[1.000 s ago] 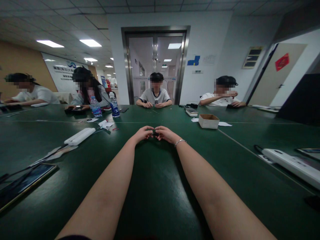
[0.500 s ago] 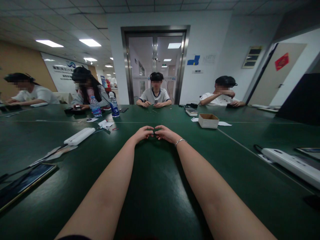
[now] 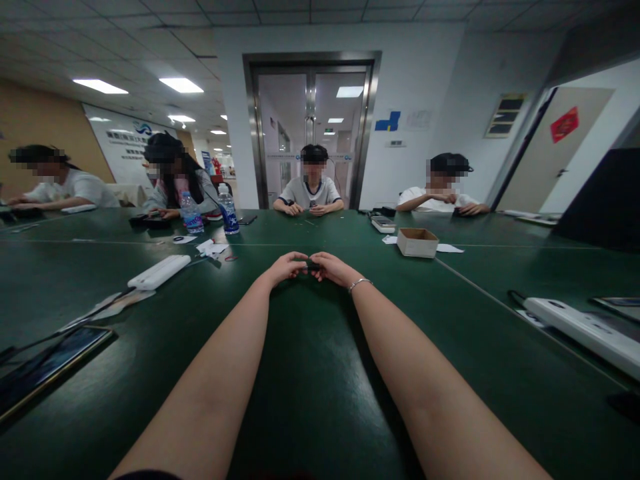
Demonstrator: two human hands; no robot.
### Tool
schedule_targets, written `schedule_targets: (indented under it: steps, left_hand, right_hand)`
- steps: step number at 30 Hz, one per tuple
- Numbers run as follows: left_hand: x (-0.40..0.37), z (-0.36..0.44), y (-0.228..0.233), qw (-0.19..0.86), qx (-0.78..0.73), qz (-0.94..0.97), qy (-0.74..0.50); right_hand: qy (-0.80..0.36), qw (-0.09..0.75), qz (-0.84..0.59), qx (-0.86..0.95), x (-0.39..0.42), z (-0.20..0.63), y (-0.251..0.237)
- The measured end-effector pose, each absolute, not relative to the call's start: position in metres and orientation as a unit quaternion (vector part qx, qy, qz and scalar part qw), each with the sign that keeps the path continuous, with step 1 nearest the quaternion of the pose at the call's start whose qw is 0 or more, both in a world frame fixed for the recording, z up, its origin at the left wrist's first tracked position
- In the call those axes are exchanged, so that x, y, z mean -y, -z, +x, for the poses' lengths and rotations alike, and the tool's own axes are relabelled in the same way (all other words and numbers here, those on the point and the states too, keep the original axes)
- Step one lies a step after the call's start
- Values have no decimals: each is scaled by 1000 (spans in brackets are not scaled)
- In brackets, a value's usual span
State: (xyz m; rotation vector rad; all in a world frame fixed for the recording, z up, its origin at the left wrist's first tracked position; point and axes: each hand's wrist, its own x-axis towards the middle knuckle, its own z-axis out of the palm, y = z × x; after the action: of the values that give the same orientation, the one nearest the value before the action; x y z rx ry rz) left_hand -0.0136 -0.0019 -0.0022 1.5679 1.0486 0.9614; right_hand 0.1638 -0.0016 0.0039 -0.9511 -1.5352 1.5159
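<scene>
A small dark object (image 3: 313, 266) sits pinched between the fingertips of both hands, low over the green bench (image 3: 310, 373) and well out in front of the person – too small to tell what it is. The left hand (image 3: 286, 268) closes on it from one side with curled fingers, the right hand (image 3: 334, 269) from the other, so the 2 hands meet at the thumbs and forefingers; a thin silver bracelet (image 3: 361, 285) circles the right wrist. Both bare forearms run along the bench toward the camera. To the left of the hands lies a long white power strip (image 3: 160, 272), with scraps of paper (image 3: 213, 248) and a small red loop beyond it, and 2 water bottles (image 3: 229, 210) stand upright farther back. A tablet (image 3: 47, 367) with a dark screen lies flat near the left edge. To the right, an open cardboard box (image 3: 417, 242) rests on the bench beside a white sheet, and another white power strip (image 3: 585, 330) lies near the right edge. At the far side of the bench – well apart from the hands – 4 other people sit, each with hands on or near the bench top, in front of a glass double door (image 3: 311, 133).
</scene>
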Motion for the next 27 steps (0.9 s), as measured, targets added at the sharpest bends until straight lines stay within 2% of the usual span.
schedule_targets:
  steps: [27]
  left_hand:
    - [4,-13,0,492,-434,645,-392]
  right_hand:
    - [-596,384,-370,600,2,163,-5]
